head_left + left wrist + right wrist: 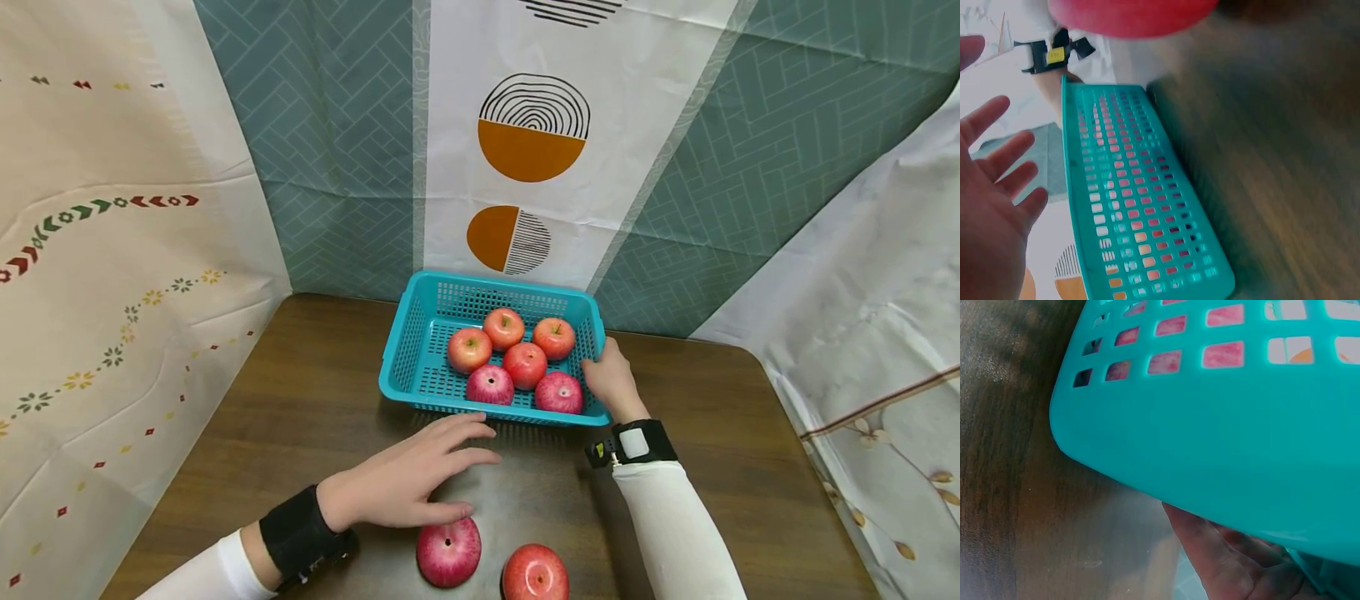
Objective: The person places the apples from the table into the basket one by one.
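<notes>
A turquoise plastic basket (401,329) with slotted walls holds several red apples (524,365), some paler and some darker pink. My right hand (613,383) grips the basket's right-hand rim, the thumb over the inner side; in the right wrist view its fingers (1229,556) show below the rim. In front of the basket, my left hand (420,475) is held over the table with its fingers spread and nothing in them. Close by its thumb sits a dark pink apple (448,554). Another red apple (536,575) lies to the right of that one, cut off by the frame's bottom edge.
The brown wooden table (697,400) meets a teal and white patterned cloth (345,167) right behind the basket. Pale printed cloths (112,275) hang at the left and right sides. Both wrists wear black straps (300,533).
</notes>
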{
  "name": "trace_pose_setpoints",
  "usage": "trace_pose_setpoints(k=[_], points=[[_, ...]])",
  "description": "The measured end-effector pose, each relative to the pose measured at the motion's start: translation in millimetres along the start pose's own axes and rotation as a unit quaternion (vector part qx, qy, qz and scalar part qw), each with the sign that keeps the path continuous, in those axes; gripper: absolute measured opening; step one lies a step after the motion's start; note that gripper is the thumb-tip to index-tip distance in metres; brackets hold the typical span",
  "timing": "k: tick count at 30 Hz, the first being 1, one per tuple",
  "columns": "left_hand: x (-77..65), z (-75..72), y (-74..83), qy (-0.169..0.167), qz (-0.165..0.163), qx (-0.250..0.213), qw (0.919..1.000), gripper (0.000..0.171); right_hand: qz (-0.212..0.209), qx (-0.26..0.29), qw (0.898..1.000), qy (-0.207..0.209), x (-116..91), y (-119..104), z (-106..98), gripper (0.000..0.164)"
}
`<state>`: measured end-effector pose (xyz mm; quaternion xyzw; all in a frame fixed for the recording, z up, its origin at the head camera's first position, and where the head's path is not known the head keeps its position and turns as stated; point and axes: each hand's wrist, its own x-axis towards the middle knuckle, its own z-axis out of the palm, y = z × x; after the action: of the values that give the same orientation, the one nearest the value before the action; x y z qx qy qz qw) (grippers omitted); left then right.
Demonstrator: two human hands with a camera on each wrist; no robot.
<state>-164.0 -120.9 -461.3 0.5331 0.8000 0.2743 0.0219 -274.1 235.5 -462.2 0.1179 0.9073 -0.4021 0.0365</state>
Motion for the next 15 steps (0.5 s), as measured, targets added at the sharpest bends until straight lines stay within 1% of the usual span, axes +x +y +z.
trace_pose_setpoints(k=[2, 6, 12, 15], points=[[-0.8, 3.6, 2.4, -0.017, 0.013, -0.010, 0.9997, 0.062, 0.000, 0.000, 1.000, 0.001, 0, 0, 0, 0.059], [-2.4, 11.0, 5.8, -0.047, 0.025, -0.033, 0.9980, 0.065, -0.003, 0.006, 1.000, 0.001, 1, 0, 0, 0.059], [-2.2, 24.4, 7.4, -0.063, 0.062, -0.024, 0.9958, 0.061, -0.001, 0.002, 1.000, -0.001, 1, 2, 1, 0.060], [-2.3, 28.2, 7.6, -0.071, 0.069, -0.029, 0.9946, 0.059, -0.003, -0.002, 1.000, 0.001, 2, 2, 1, 0.060]])
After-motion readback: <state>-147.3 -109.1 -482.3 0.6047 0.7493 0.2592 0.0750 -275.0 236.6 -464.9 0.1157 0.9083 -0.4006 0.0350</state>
